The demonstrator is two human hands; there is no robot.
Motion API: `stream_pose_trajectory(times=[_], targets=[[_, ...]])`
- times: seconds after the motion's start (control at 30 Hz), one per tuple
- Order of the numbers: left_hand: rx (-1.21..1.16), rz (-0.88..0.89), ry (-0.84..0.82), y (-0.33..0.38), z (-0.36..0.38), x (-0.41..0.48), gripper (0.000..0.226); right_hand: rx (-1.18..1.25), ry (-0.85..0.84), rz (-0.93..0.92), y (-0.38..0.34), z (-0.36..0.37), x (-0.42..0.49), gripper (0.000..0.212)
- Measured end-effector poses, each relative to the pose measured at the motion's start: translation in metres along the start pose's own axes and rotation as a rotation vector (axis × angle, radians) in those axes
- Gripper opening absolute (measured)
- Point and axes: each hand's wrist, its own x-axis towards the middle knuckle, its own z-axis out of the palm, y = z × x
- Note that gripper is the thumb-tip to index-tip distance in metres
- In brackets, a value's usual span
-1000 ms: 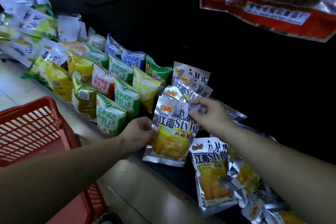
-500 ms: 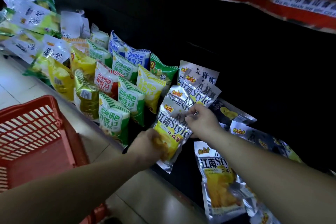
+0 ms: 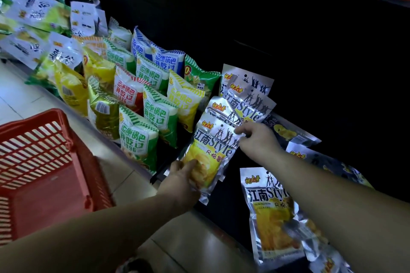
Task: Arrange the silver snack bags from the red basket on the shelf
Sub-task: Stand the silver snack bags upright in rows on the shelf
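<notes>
Hands share one silver snack bag (image 3: 210,150): the left hand (image 3: 182,180) closed on its lower edge, the right hand (image 3: 258,137) pinching its top corner, front of a leaning row on the shelf (image 3: 221,210). Best seat the base, then tip it back against the three visible behind. One more lies flat at right; the red basket (image 3: 44,166) shows none.

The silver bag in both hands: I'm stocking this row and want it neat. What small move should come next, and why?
Probably ease the silver bag back against the upright silver bags behind it, then let go. The left hand grips its lower edge and the right hand pinches its top corner, and it stands tilted at the front of that row, beside the green bag.
</notes>
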Motion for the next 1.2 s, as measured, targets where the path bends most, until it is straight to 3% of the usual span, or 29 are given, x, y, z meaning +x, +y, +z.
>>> stream_pose_trajectory(times=[0.2,0.37,0.63,0.73,0.87,1.0,1.1,1.2], targets=[[0.105,0.002,-0.058,0.007,-0.003,-0.001,0.09,-0.165,-0.073,-0.072,0.011,-0.007,-0.011,0.03],[0.245,0.035,-0.028,0.044,-0.037,0.004,0.063,-0.307,-0.201,-0.124,0.004,-0.033,-0.027,0.022],[0.27,0.263,-0.22,0.135,-0.069,-0.036,0.06,-0.334,-0.318,0.094,0.032,-0.107,-0.094,0.043],[0.345,0.297,-0.296,0.163,-0.058,-0.052,0.049,-0.346,-0.247,0.141,0.04,-0.126,-0.121,0.052],[0.217,0.136,-0.276,0.169,-0.009,-0.049,0.022,-0.389,-0.237,0.204,0.05,-0.136,-0.159,0.055],[-0.032,0.004,-0.204,0.156,0.038,-0.044,0.049,-0.246,-0.18,0.174,0.066,-0.126,-0.158,0.049],[-0.137,-0.092,-0.073,0.142,0.051,-0.04,0.036,-0.126,0.008,0.067,0.079,-0.114,-0.135,0.042],[-0.241,-0.164,-0.038,0.131,0.067,-0.026,0.039,-0.101,0.141,-0.021,0.089,-0.104,-0.102,0.034]])
